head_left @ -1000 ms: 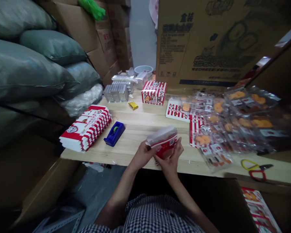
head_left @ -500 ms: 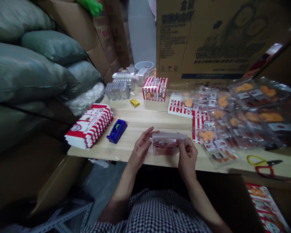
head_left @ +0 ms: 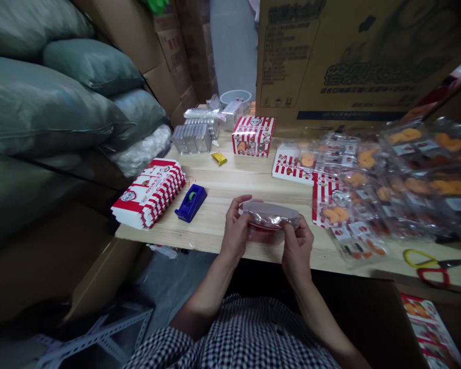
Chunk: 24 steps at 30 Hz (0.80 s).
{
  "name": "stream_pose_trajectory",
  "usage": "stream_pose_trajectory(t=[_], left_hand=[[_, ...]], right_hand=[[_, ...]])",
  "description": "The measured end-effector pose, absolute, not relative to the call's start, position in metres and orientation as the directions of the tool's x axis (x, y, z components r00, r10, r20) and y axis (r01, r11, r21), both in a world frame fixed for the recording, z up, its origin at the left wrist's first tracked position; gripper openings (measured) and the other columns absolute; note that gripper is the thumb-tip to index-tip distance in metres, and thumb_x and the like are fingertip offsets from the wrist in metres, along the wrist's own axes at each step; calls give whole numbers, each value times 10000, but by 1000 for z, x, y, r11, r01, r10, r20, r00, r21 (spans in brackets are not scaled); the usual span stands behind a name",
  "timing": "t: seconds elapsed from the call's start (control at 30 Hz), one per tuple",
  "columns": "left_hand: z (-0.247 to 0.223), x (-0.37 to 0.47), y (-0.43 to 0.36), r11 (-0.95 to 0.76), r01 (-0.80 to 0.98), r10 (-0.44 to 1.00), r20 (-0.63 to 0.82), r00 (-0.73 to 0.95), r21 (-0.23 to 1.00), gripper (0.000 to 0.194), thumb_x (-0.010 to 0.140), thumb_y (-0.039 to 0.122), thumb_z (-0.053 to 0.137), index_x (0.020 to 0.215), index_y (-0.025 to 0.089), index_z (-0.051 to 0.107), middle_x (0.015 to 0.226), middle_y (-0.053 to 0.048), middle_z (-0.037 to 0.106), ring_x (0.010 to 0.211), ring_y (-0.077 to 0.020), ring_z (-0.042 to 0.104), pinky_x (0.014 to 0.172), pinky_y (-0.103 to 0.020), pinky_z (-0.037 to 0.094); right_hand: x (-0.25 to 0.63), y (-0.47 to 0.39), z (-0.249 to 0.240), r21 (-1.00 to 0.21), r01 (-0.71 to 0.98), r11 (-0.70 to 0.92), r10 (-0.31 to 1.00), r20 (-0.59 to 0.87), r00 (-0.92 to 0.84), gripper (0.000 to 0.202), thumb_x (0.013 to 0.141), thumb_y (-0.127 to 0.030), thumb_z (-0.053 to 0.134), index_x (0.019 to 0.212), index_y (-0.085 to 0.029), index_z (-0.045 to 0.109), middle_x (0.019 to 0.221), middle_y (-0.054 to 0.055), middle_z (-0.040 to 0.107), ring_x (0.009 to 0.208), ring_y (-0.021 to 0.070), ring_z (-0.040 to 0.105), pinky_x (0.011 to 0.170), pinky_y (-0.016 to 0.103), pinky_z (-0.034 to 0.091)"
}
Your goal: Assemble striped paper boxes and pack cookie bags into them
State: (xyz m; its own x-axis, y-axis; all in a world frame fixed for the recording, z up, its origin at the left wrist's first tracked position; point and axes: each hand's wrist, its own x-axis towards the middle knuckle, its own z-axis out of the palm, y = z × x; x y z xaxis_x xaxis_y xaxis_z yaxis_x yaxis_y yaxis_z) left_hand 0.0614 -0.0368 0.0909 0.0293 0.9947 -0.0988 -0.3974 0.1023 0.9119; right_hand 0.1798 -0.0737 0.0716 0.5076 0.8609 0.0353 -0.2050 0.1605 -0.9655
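Note:
Between my two hands, above the table's front edge, is a small carton with a pale flap on top, shiny clear plastic below it and a blurred red-and-white lower part. My left hand grips its left end, thumb in front. At the right end, my right hand pinches it with thumb and fingers. Left of my hands stands a blue tape dispenser with a green core. A stack of flat red-and-white striped cartons lies beyond it. Farther back are a yellow packet and an assembled striped box.
Clear plastic trays stand at the back left of the table. Bagged orange pieces cover the right side, partly over striped cartons. Scissors lie near the right front edge. Large sacks and a big cardboard box surround the table.
My left hand has closed from spread fingers onto the carton's left end. The carton's top has tipped, showing more shiny plastic. The whole view has shifted slightly.

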Motion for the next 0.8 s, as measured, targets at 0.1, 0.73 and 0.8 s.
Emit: stream_pose_trajectory(t=[0.1, 0.73, 0.8], left_hand=[[91, 52, -34, 140, -453, 984, -72, 164, 880, 429, 775, 181, 666, 1200, 194, 614, 1221, -72, 696, 1044, -198, 651, 938, -303, 485], [78, 52, -23, 171, -491, 984, -124, 127, 854, 158, 788, 257, 693, 900, 155, 738, 793, -6, 731, 716, -125, 632, 746, -232, 465], [79, 53, -21, 168, -494, 985, -125, 119, 853, 164, 785, 262, 698, 902, 154, 735, 792, -1, 730, 712, -121, 627, 744, -230, 464]], right_hand=[[182, -68, 71, -951, -269, 151, 869, -2, 495, 111, 821, -274, 644, 913, -213, 630, 808, -20, 628, 714, 152, 546, 708, 258, 439], [200, -65, 75, -886, -453, 99, 962, -31, 270, 316, 905, -518, 528, 975, -246, 673, 1013, 29, 724, 1004, 230, 661, 904, 382, 523], [206, -64, 76, -872, -482, 85, 971, -35, 235, 348, 907, -530, 511, 979, -243, 694, 1049, 43, 731, 1061, 249, 654, 935, 409, 520]])
